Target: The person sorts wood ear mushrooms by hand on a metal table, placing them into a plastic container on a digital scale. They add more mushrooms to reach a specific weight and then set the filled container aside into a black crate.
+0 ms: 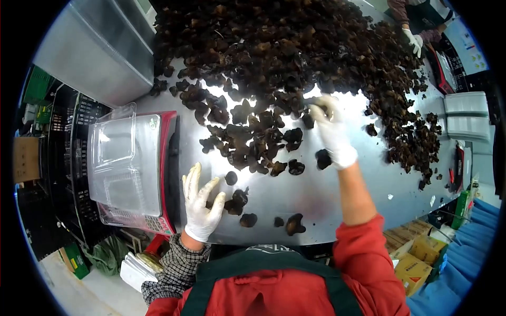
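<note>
Dark brown wood ear mushrooms [253, 47] form a large heap over the back of a metal table [337, 203], and a looser cluster [245, 142] lies in front. My left hand [200, 205], in a white glove, is near the front edge with its fingers spread. Beside its fingertips lie a few mushroom pieces [238, 199]; nothing is visibly gripped. My right hand [331, 129], also gloved, reaches to the front of the heap. Its fingers are curled around a dark mushroom piece, partly hidden and slightly blurred. Another piece [323, 159] rests just below the right wrist.
At left, clear plastic trays [118, 137] rest on a red-framed scale [167, 158], with a tall metal bin [100, 50] behind it. Across the table is a co-worker's gloved hand [414, 42]. White trays [467, 117] are stacked at right, and boxes [414, 271] stand below.
</note>
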### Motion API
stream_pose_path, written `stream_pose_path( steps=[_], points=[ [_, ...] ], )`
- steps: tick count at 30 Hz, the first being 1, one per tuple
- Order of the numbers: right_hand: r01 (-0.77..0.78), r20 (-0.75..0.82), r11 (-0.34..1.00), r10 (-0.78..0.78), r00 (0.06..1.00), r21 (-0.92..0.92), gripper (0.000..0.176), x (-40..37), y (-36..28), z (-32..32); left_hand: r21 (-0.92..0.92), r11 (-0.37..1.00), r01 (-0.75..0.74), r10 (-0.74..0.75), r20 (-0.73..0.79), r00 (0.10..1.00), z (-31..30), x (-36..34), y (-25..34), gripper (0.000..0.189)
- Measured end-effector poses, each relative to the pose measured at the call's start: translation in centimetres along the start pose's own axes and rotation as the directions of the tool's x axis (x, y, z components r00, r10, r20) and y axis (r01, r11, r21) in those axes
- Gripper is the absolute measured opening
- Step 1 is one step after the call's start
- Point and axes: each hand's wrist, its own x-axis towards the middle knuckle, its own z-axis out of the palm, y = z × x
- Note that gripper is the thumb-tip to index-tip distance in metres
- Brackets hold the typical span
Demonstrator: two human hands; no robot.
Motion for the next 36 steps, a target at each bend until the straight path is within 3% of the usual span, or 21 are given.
stream_pose_path(
  steps=[1,2,3,4,6,8,9,10,11,12,13,14,16,17,18,23,27,28,30,33,36],
  points=[
    [-0.24,0.048,0.97,0.239,0.97,0.033,0.009,-1.5,-1.3,-3.3,-0.014,1.0,-0.001,0.001,0.007,1.0,0.1,0.0,-0.1,0.037],
    [-0.47,0.1,0.881,0.464,0.88,0.053,0.009,-3.4,-2.9,-6.8,-0.02,1.0,-0.007,0.007,0.014,1.0,0.2,0.0,-0.2,0.037],
    [-0.375,0.093,0.924,0.368,0.925,0.073,0.009,-5.7,-4.1,-9.4,-0.022,1.0,-0.011,0.011,0.02,1.0,0.4,0.0,-0.4,0.038],
    [-0.334,0.056,0.942,0.336,0.94,-0.04,0.007,-9.1,-1.9,-12.6,-0.024,1.0,-0.016,0.016,0.029,0.999,0.6,0.1,-0.6,0.038],
    [-0.426,0.11,0.801,0.511,0.853,-0.419,0.008,-15.1,-3.0,-18.2,-0.044,0.998,-0.046,0.047,0.01,0.999,1.1,0.3,-0.6,0.039],
    [-0.625,0.089,0.711,0.68,0.728,-0.322,0.016,-22.6,-1.1,-22.6,-0.042,0.999,-0.005,0.006,0.018,1.0,1.4,0.5,-0.5,0.039],
    [-0.441,0.032,0.65,0.582,0.813,-0.619,0.021,-25.2,-2.1,-23.0,-0.081,0.997,0.016,-0.015,0.023,1.0,1.4,0.5,-0.2,0.041],
    [-0.223,0.031,0.488,0.46,0.888,-0.844,0.027,-27.0,-2.7,-22.9,-0.092,0.996,0.018,-0.016,0.022,1.0,1.6,0.3,-0.4,0.044],
    [-0.343,0.014,0.603,0.507,0.862,-0.72,0.031,-27.7,-3.5,-21.9,-0.104,0.994,0.025,-0.021,0.043,0.999,1.6,-0.3,-0.6,0.047],
    [-0.254,0.099,0.714,0.413,0.905,-0.653,0.03,-28.1,-3.5,-20.2,-0.113,0.993,0.031,-0.025,0.057,0.998,1.6,-0.8,-0.7,0.05],
    [-0.347,0.129,0.758,0.489,0.863,-0.553,0.03,-28.4,-4.1,-18.1,-0.094,0.995,0.027,-0.022,0.053,0.998,1.6,-1.5,-0.8,0.053],
    [-0.24,0.188,0.811,0.39,0.901,-0.533,0.031,-28.2,-4.5,-15.3,-0.074,0.997,0.025,-0.022,0.045,0.999,1.6,-2.3,-1.0,0.056],
    [-0.333,0.252,0.865,0.441,0.861,-0.376,0.032,-26.8,-6.6,-10.1,-0.032,0.999,0.023,-0.021,0.055,0.998,1.1,-4.1,-1.7,0.066],
    [-0.239,0.288,0.912,0.34,0.895,-0.334,0.032,-26.5,-6.5,-8.1,-0.009,1.0,0.02,-0.02,0.064,0.998,0.8,-4.9,-1.8,0.067],
    [-0.073,0.333,0.926,0.205,0.92,-0.369,0.033,-25.9,-6.7,-6.8,0.012,1.0,0.019,-0.019,0.073,0.997,0.5,-5.7,-1.9,0.068],
    [0.148,0.316,0.932,-0.038,0.948,-0.332,0.026,-22.1,-6.0,-3.8,0.002,1.0,0.024,-0.024,0.115,0.993,0.8,-8.2,-2.7,0.072],
    [0.292,0.5,0.896,-0.095,0.861,-0.333,0.024,-18.1,-5.9,2.3,-0.021,1.0,0.013,-0.012,0.063,0.998,1.6,-8.0,-2.9,0.073],
    [0.32,0.479,0.905,-0.156,0.864,-0.282,0.022,-17.0,-6.5,4.2,-0.024,1.0,0.01,-0.009,0.047,0.999,1.7,-7.9,-2.9,0.073],
    [0.393,0.607,0.85,-0.112,0.786,-0.352,0.021,-15.9,-5.7,6.8,-0.036,0.999,0.007,-0.005,0.065,0.998,1.8,-7.7,-2.7,0.075],
    [0.403,0.688,0.847,-0.063,0.723,-0.346,0.014,-14.8,-5.6,7.2,-0.109,0.992,-0.057,0.06,0.03,0.998,2.2,-6.1,-1.7,0.071],
    [0.213,0.558,0.958,-0.071,0.827,-0.194,0.005,-14.8,-5.7,5.0,-0.109,0.987,-0.118,0.109,-0.089,0.99,2.8,-1.5,-0.8,0.064]
  ],
)
